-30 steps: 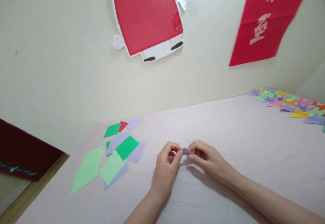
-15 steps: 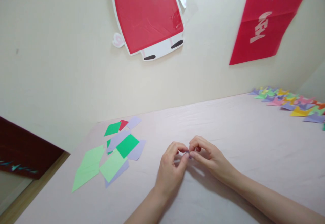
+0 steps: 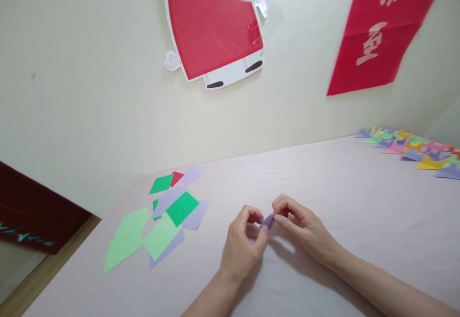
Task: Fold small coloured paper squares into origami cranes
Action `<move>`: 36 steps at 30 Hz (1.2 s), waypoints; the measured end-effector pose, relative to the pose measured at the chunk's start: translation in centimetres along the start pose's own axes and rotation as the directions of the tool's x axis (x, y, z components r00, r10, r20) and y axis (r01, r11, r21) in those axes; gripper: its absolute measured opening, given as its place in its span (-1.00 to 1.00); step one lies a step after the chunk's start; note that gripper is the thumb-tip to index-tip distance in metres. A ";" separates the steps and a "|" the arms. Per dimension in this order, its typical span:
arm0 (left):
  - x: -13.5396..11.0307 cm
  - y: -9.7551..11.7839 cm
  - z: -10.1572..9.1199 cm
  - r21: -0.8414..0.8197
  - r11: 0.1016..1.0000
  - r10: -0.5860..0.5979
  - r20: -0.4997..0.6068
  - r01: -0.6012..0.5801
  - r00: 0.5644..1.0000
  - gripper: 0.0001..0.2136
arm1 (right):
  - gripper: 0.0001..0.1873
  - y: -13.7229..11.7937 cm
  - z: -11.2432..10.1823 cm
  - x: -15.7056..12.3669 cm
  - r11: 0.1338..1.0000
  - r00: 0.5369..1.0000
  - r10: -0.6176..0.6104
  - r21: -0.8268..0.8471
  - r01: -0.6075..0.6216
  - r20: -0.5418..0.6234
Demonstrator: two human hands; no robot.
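Observation:
A small folded piece of purple paper (image 3: 267, 221) is held between my two hands, just above the pale cloth-covered surface. My left hand (image 3: 245, 240) pinches its left side between thumb and index finger. At its right end, the thumb and fingertips of my right hand (image 3: 302, 223) close on the paper's edge. Fingers cover part of the paper, so its full folded shape is hidden.
To the left lie several loose paper sheets, among them a green one (image 3: 182, 209), a light green one (image 3: 127, 238) and a red one (image 3: 176, 178). Rows of folded colored paper pieces (image 3: 433, 162) stand at the far right. A wall (image 3: 287, 111) rises behind.
My hands have moved slightly apart, and more of the purple paper now shows between them. The whole view has shifted a little.

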State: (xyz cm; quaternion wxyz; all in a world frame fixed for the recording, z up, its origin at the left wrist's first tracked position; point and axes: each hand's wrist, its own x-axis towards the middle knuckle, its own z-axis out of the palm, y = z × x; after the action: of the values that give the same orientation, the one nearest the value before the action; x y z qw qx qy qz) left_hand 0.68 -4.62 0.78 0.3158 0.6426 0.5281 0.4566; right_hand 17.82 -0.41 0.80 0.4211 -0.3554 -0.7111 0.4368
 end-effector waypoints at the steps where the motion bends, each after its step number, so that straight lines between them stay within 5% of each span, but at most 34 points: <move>1: 0.0 -0.1 0.0 0.005 1.000 -0.007 -0.009 0.007 1.000 -0.98 | -0.83 0.1 0.0 0.0 1.000 1.000 0.002 0.005 -0.002 -0.006; 11: -0.2 0.5 0.2 -0.005 1.000 -0.020 0.070 0.021 0.997 -0.93 | -0.94 0.0 0.0 0.0 0.976 0.986 -0.154 -0.145 0.162 0.064; 16: -0.2 0.4 0.0 -0.045 0.996 -0.079 0.019 0.080 0.997 -0.93 | -0.95 0.1 -0.4 0.1 0.978 0.993 -0.117 -0.173 0.118 0.018; 23: -0.1 -0.4 0.1 0.057 0.989 -0.137 -0.036 0.139 0.990 -0.90 | -0.97 0.8 0.0 -0.1 0.986 0.993 0.105 -0.134 -0.099 0.044; 29: -0.2 -0.6 0.2 0.464 0.881 0.057 0.099 -0.097 0.993 -0.76 | -0.82 0.5 -0.2 0.0 0.878 0.977 -0.056 -0.456 0.147 0.208; 36: -0.3 -0.4 -0.2 0.556 0.807 0.089 0.219 -0.199 0.972 -0.63 | -0.68 0.8 -1.2 0.2 0.788 0.897 -0.204 -0.478 0.388 0.392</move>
State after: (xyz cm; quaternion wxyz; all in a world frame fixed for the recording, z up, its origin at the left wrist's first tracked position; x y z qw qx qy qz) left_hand 0.33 -4.85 0.45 0.1186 0.7851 0.5593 0.2380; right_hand 18.95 0.43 0.40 0.2456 -0.2671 -0.9111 0.1956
